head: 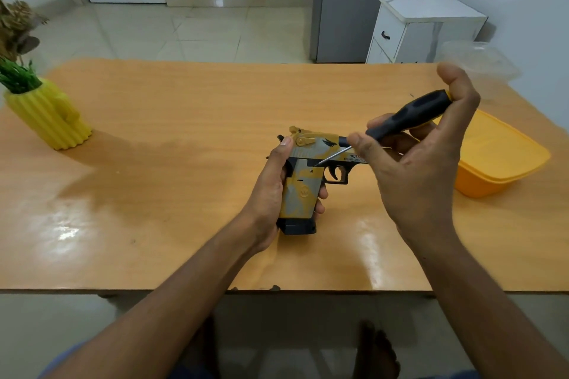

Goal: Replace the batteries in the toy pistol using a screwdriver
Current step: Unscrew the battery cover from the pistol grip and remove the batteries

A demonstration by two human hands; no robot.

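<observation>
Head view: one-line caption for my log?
Left hand grips the toy pistol while right hand sets the screwdriver tip on its side.

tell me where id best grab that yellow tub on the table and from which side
Take the yellow tub by its near left rim, coming in from the left and above. It sits upright and open-topped at the table's right edge, its far side running out of view, and the flared lip offers fingers a likely hold.
</observation>
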